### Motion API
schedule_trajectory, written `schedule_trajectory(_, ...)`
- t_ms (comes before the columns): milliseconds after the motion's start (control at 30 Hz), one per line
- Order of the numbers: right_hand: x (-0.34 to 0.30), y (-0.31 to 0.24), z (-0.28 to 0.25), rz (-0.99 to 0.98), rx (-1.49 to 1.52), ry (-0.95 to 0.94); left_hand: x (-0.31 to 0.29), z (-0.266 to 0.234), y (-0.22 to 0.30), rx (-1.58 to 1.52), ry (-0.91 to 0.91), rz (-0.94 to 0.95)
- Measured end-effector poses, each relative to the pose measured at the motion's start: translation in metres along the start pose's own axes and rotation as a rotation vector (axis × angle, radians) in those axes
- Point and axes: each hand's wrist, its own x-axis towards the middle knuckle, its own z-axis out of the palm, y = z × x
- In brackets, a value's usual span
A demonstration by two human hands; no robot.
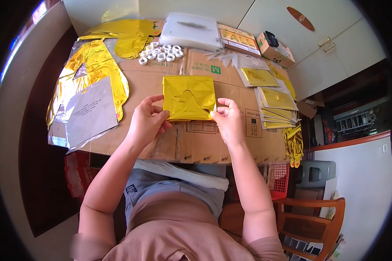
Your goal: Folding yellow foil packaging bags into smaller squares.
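The flattened cardboard sheet (178, 139) that serves as the work surface is the anchor for everything else. Along its left edge lies a spread of crumpled gold foil (98, 65) with a grey printed sheet (91, 111) on top of it; at its far edge sit a stack of clear plastic bags (194, 30) and a cluster of small white rings (161, 53); down its right edge runs a fanned pile of packed gold packets (275, 102). Near the middle of the cardboard, lifted slightly at its near edge, is the folded gold foil square (188, 98). The left hand (146, 122) pinches the square's lower left corner between thumb and curled fingers, and the right hand (228, 119) pinches the lower right corner with thumb and forefinger, the other fingers loosely bent beneath. The foil looks very light, thin and limp, likely slippery against itself and quick to crease or tear at a fold, so a grip at the corners or along a folded edge, where the layers are thickest, should hold best; pressing in the middle would probably dent the smooth face and let the layers slide apart.
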Motion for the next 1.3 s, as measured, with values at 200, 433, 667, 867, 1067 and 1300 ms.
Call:
schedule_trajectory(200, 0.006, 0.013, 0.003, -0.090, -0.109, 0.018, -0.001, 0.002, 0.000, -0.006, 0.037, 0.007)
schedule_trajectory(433, 0.000, 0.002, 0.002, -0.081, -0.210, 0.037, -0.003, -0.005, 0.002, 0.155, 0.022, 0.007)
schedule_trajectory(667, -0.008, -0.001, 0.006, -0.176, -0.336, 0.059, -0.005, 0.000, 0.009, 0.370, 0.025, 0.027)
schedule_trajectory(867, -0.015, 0.003, 0.011, -0.279, -0.392, 0.067, -0.001, -0.003, 0.006, 0.521, 0.038, 0.095)
schedule_trajectory(1067, -0.016, 0.005, 0.011, -0.334, -0.434, 0.074, 0.002, -0.005, -0.007, 0.713, 0.112, 0.295)
schedule_trajectory(1300, -0.012, 0.006, 0.006, -0.290, -0.410, 0.074, 0.018, 0.017, -0.016, 0.882, 0.093, 1.007)
